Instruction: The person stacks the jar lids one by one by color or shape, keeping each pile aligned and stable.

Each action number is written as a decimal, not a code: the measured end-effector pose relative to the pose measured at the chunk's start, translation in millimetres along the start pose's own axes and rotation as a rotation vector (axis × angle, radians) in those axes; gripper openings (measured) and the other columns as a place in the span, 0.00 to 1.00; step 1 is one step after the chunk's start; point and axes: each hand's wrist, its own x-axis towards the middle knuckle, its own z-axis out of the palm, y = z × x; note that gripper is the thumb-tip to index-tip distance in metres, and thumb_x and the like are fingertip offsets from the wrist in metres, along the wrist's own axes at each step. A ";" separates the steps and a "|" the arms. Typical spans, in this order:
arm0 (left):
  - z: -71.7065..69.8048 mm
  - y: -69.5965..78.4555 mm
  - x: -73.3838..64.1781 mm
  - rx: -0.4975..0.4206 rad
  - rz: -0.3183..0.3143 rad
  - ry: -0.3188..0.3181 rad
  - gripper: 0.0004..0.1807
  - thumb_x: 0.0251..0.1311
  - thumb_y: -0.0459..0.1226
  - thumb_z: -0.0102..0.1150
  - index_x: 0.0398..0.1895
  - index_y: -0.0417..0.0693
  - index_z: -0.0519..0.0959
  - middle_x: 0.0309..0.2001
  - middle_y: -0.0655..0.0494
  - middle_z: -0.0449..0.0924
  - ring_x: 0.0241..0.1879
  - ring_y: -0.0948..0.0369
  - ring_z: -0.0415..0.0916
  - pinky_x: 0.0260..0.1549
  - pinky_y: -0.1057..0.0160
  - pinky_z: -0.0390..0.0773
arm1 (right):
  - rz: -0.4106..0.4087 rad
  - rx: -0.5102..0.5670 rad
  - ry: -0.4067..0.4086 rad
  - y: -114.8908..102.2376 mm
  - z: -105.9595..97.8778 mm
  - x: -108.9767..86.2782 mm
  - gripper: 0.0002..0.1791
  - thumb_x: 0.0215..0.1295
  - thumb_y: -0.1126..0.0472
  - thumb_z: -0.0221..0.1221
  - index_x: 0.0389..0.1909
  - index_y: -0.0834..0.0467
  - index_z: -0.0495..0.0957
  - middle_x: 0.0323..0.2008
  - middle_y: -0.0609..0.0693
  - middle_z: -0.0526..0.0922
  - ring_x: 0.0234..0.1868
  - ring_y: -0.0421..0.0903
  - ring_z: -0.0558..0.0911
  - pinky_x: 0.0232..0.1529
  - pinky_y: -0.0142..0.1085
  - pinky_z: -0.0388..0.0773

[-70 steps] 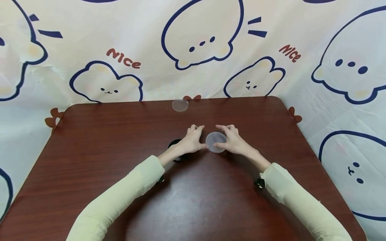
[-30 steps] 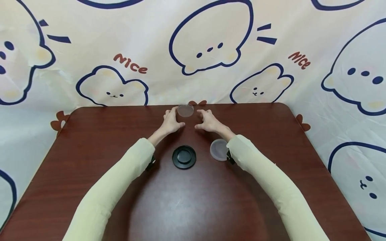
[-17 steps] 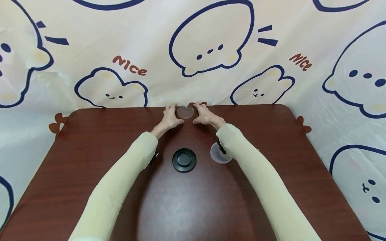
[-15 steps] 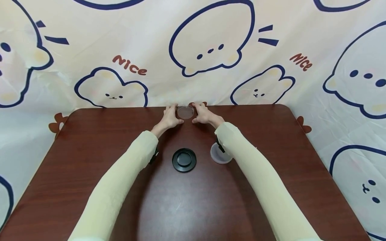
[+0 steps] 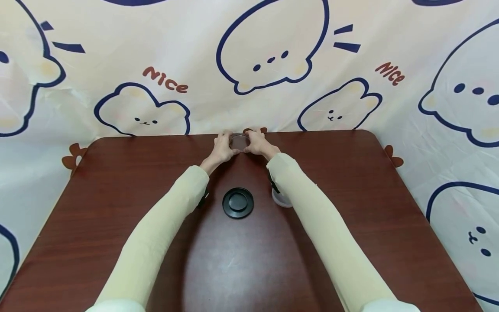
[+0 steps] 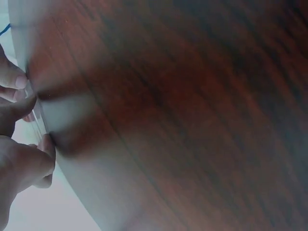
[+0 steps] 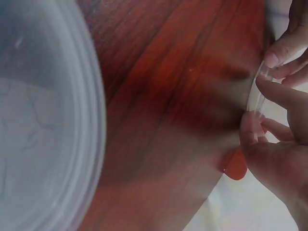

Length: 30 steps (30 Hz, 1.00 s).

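At the far edge of the table, a clear shallow round dish lies between both hands. My left hand grips its left side, with the thumb at the near rim. From the right, my right hand holds the opposite side, fingers bent around it. In the right wrist view the dish appears edge-on, its rim pinched by fingertips of both hands. The left wrist view shows only a sliver of the dish behind the fingers.
A black round disc with a raised centre sits mid-table. Right of it, a translucent round lid is partly covered by the right sleeve. A patterned cloth hangs just behind the brown table.
Both hands left the area by the black disc and translucent lid, reached forward to the far edge, and closed in on the clear dish from either side.
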 end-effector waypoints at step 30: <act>-0.1 12.5 -25.5 -0.061 -0.015 -0.009 0.38 0.55 0.33 0.69 0.67 0.32 0.63 0.57 0.35 0.64 0.55 0.45 0.62 0.54 0.51 0.67 | -0.068 0.187 -0.011 9.0 -5.8 -27.2 0.37 0.58 0.69 0.66 0.68 0.65 0.64 0.62 0.61 0.71 0.58 0.53 0.72 0.54 0.41 0.71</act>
